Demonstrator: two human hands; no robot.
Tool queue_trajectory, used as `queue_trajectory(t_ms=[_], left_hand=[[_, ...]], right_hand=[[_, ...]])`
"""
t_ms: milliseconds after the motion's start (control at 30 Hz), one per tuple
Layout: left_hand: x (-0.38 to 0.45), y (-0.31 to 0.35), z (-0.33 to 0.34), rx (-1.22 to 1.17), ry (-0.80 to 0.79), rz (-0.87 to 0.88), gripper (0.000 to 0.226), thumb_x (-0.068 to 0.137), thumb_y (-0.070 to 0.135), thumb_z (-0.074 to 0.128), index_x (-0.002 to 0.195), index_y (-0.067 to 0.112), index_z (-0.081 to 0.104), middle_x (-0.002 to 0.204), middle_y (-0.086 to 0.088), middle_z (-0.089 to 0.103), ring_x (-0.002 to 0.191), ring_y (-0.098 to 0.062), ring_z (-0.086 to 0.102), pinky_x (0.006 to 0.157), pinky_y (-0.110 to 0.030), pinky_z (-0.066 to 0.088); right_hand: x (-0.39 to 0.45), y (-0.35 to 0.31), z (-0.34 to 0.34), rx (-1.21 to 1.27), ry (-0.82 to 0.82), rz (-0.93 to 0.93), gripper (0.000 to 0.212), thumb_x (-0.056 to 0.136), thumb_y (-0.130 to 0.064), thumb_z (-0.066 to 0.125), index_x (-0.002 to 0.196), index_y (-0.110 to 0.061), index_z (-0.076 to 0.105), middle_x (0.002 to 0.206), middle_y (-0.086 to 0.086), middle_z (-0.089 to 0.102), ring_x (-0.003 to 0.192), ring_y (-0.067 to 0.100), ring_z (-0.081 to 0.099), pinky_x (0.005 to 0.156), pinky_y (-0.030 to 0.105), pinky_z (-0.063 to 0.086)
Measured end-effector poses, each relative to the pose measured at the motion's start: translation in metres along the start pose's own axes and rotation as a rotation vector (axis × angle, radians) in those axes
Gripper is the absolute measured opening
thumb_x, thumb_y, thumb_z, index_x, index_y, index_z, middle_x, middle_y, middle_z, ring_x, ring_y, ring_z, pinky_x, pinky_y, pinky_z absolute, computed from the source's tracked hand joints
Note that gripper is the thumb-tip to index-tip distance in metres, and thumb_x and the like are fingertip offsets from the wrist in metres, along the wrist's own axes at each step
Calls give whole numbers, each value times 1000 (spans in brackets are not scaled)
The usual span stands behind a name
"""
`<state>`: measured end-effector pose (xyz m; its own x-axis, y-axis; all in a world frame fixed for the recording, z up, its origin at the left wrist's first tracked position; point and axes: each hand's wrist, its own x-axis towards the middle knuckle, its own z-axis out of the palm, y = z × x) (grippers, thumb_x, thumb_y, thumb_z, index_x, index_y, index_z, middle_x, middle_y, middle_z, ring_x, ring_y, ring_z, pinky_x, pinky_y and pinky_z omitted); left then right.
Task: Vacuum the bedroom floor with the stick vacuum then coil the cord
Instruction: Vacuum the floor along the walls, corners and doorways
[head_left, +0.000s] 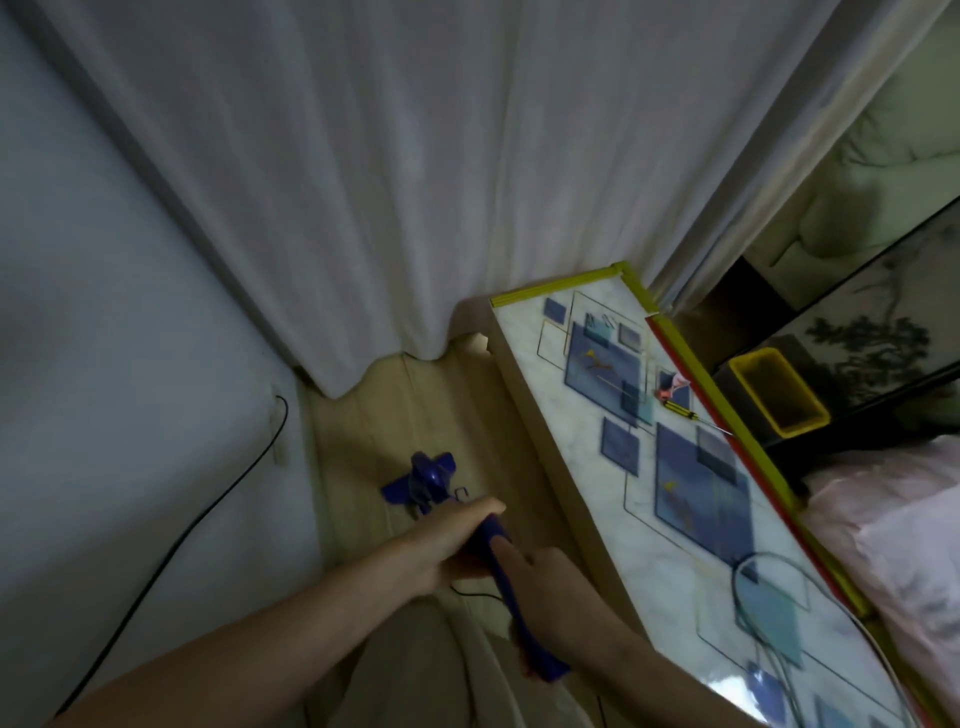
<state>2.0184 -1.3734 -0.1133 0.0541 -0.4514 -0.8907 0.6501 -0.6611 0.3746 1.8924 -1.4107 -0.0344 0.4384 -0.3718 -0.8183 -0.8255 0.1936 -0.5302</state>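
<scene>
**Blue vacuum, held in both hands, head on floor by curtain**

Blue stick vacuum (498, 566): handle gripped by both hands; head down on the wooden floor (363, 431), between the wall and the bench, near the curtain hem.
Left hand (447, 545): fingers clenched round the upper shaft, forward of the other hand.
Right hand (550, 597): fingers wrapped round the handle lower down, forefinger lying straight along it.
Cord (171, 530): black, running along the left wall up to a wall socket (279, 431).
Bench (685, 525): right of the vacuum, marbled top printed with blue squares; carries a yellow-handled screwdriver (685, 411) and a grey cable loop (810, 613).
Curtain (415, 171): white, hanging to the floor.
Yellow bin (779, 397): beyond the bench.
</scene>
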Motion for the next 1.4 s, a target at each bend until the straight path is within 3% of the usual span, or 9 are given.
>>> queue_trajectory(t_ms=[167,267,400,600,800,933,1033,1267,1400], left_hand=[[2,15,-41,81,76,5,37,84,33,70,108,4,62,75,-11,65,70,-23,65,61,-31,50],[5,32,-61,55,109,36,42,81,34,73,109,4,64,76,-10,66,69,-22,64,62,-32,51],[13,49,-81,-7,58,104,53,81,37,74,121,5,60,81,-10,63,74,-21,64,67,-33,52],[37,67,-96,-67,97,177,41,92,35,62,119,5,57,84,-10,61,77,-22,62,72,-33,55],[68,89,-109,-90,161,218,35,92,35,62,111,5,59,85,-11,63,79,-23,63,79,-37,55],[75,105,-110,-111,163,219,29,93,32,61,104,5,58,84,-11,62,77,-23,63,68,-34,56],[77,110,-107,-138,150,222,30,92,29,63,112,7,57,92,-14,65,83,-25,65,61,-34,57],[73,100,-65,-173,98,207,26,95,24,60,110,3,54,88,-16,62,82,-27,64,69,-38,55],[59,94,-33,-238,27,200,19,94,20,61,102,4,56,90,-17,63,85,-27,64,73,-38,55]], right_hand=[[21,-17,35,-43,39,-177,42,105,-40,29,71,-21,44,71,3,52,56,9,45,66,30,43],[37,-35,47,146,32,-151,42,104,-40,33,74,-16,49,66,1,53,56,10,50,60,25,44],[59,-50,55,279,22,-119,42,104,-42,34,77,-13,49,69,7,55,58,17,53,62,34,49],[106,-64,55,154,24,-76,48,103,-48,29,89,-8,51,68,5,56,40,8,52,45,19,45],[147,-84,51,87,21,-16,56,102,-52,30,104,-1,53,73,12,59,49,19,56,47,28,51],[159,-95,42,70,24,-12,57,101,-53,30,107,-1,52,72,11,59,48,18,56,43,24,49],[162,-95,34,60,34,7,54,100,-54,33,102,-3,53,72,8,58,51,17,55,45,24,48],[142,-79,-1,-100,89,27,57,101,-54,32,96,-2,54,67,7,57,43,14,53,39,19,43],[109,-75,-33,-145,116,4,53,101,-52,33,82,-7,51,62,5,55,37,11,50,40,18,43]])
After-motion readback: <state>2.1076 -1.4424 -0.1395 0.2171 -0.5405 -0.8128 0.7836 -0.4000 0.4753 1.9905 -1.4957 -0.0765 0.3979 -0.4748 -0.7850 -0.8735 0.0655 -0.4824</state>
